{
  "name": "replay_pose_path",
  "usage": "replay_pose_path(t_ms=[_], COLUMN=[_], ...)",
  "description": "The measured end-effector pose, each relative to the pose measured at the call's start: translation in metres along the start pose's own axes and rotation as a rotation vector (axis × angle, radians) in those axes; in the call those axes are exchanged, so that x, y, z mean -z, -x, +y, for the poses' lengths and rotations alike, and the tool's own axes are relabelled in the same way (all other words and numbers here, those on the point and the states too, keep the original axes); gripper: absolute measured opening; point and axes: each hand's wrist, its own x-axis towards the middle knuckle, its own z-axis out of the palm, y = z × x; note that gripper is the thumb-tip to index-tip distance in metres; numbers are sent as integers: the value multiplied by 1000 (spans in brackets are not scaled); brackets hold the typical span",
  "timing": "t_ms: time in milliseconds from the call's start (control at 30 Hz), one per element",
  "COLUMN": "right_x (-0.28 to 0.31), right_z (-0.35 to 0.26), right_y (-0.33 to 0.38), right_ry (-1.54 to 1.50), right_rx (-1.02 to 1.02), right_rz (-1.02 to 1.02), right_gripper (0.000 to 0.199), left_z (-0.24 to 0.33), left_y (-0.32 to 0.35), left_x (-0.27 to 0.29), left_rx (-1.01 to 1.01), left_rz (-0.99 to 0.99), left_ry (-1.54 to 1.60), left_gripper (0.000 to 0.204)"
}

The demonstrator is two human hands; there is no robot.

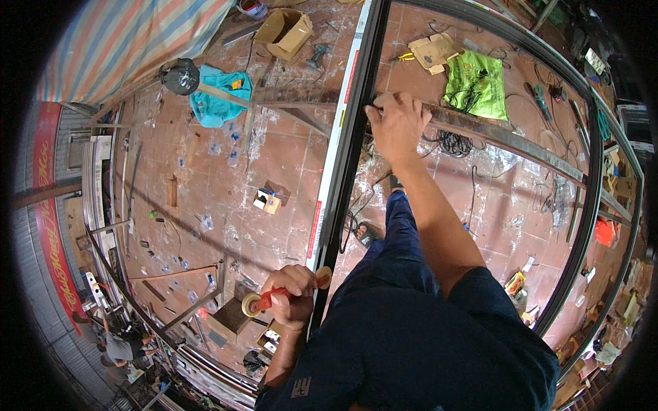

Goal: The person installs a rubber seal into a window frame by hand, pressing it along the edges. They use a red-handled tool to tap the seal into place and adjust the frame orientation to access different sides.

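Observation:
A long dark frame with white protective film along its left side runs away from me between my two hands. In my left hand is a spline roller with a red handle and a cream wheel at each end. Its right wheel is against the near part of the frame bar. Farther along, my right hand has its fingers curled and pressed together at the bar's right edge. Whatever those fingers may pinch is hidden.
A wooden support beam crosses beneath the frame. On the tiled floor lie a lime-green bag, a black cable coil, a turquoise cloth, a cordless drill and an open carton. People are at lower left.

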Motion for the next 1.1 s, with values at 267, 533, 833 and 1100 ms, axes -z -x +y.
replay_pose_path(t_ms=[267,533,833,1100], right_x=[-9,-33,-47,-63], right_z=[25,46,61,73], right_y=[-64,-76,-104,-113], right_ry=[23,-63,-236,-466], right_rx=[-153,-122,-309,-300], right_rz=[-553,-531,-616,-584], right_gripper=[49,41,54,46], left_z=[4,-5,-1,-7], left_y=[-13,-23,-38,-49], left_x=[1,-1,-9,-18], left_rx=[14,7,6,-12], left_rz=[1,-35,-72,-76], left_ry=[0,79,106,115], left_gripper=[54,52,51,49])
